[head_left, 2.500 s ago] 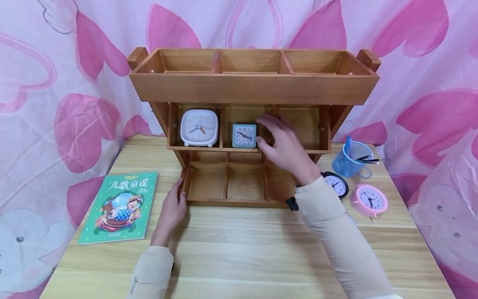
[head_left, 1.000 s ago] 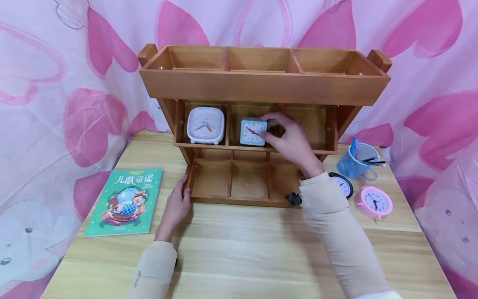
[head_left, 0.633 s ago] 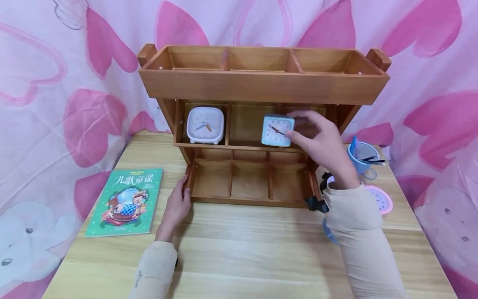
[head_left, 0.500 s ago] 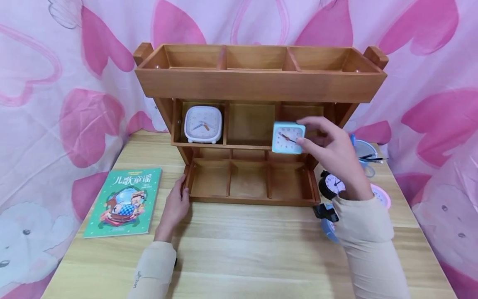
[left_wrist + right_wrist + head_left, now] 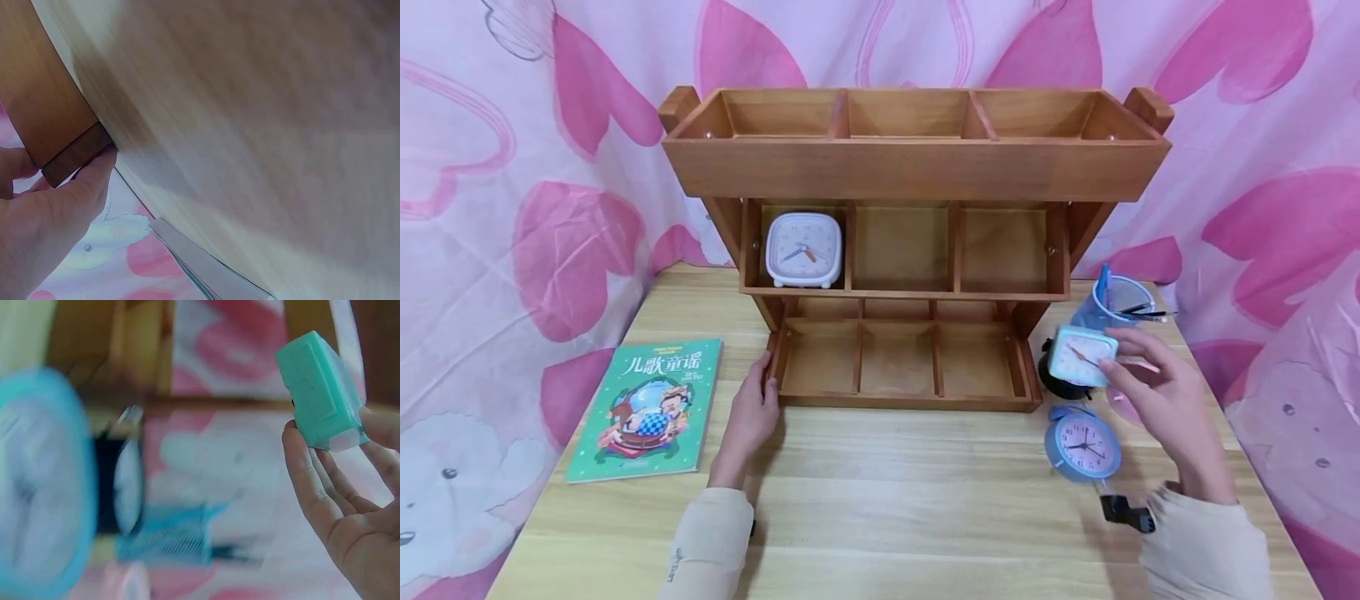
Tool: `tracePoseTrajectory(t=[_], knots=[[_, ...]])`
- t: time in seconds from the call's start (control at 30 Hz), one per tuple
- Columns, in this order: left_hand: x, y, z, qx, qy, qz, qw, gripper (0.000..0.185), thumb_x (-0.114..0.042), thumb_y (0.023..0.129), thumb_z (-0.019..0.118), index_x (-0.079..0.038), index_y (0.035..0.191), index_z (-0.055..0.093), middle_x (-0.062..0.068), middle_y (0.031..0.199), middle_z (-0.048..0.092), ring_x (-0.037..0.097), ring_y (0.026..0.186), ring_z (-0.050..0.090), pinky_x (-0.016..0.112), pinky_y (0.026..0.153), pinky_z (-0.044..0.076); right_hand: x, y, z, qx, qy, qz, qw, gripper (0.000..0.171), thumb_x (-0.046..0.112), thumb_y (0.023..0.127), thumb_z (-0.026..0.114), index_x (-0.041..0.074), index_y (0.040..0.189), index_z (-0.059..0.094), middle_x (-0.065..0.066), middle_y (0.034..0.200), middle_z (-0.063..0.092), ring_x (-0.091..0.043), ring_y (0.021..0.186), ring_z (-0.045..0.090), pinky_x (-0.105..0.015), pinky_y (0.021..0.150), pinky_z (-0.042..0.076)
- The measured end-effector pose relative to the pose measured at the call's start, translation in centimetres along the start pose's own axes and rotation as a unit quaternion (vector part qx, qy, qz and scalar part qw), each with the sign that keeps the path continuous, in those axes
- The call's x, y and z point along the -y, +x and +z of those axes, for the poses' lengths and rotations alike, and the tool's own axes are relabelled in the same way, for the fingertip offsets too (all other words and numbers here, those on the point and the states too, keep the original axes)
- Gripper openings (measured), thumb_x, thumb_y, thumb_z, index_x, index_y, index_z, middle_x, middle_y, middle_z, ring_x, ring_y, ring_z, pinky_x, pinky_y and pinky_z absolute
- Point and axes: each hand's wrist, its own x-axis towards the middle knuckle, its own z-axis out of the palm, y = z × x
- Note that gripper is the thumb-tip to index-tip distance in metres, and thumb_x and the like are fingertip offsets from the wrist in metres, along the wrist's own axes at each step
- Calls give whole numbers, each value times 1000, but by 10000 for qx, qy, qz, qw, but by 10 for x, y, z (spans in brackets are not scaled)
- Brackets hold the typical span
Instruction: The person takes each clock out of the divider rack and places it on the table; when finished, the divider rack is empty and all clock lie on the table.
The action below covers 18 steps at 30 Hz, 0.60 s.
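Observation:
My right hand [image 5: 1165,400] pinches a small square turquoise alarm clock [image 5: 1082,357] between thumb and fingers, in the air at the right of the shelf. In the right wrist view the clock [image 5: 322,394] shows its turquoise back and side. My left hand [image 5: 751,421] grips the lower left corner of the three-tier wooden shelf [image 5: 917,171]; the left wrist view shows thumb and fingers on either side of the wood [image 5: 78,153]. A white alarm clock [image 5: 803,250] stands in the middle tier's left compartment. Below the held clock, a round blue alarm clock [image 5: 1084,446] stands on the table.
A black alarm clock [image 5: 1054,379] and a pink one [image 5: 1122,407] stand behind, partly hidden by the held clock and right hand. A blue mesh pen cup [image 5: 1093,310] is farther back. A green children's book [image 5: 647,410] lies at the table's left.
My right hand took the turquoise clock out of the middle tier's centre compartment and carried it right and down, over the clocks on the table. The left hand stays on the shelf corner.

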Motion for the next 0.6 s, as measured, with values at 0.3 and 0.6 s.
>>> tracePoseTrajectory(t=[0.3, 0.6], knots=[[-1, 1, 0, -72, 79, 84, 9999, 52, -13, 104, 35, -7, 154, 21, 23, 154, 29, 37, 138, 33, 53, 112, 29, -71, -39, -42, -272, -64, 589, 9979, 42, 5, 90, 66, 9, 131, 60, 24, 92, 60, 10, 76, 61, -12, 60, 53], [0, 0, 1, -46, 72, 47, 10000, 52, -13, 104, 34, -7, 154, 20, 23, 154, 29, 37, 139, 33, 52, 113, 29, -118, -63, -58, 567, -618, 1330, 9876, 44, 17, 93, 64, 9, 136, 56, 24, 88, 60, 8, 75, 58, -21, 60, 55]])
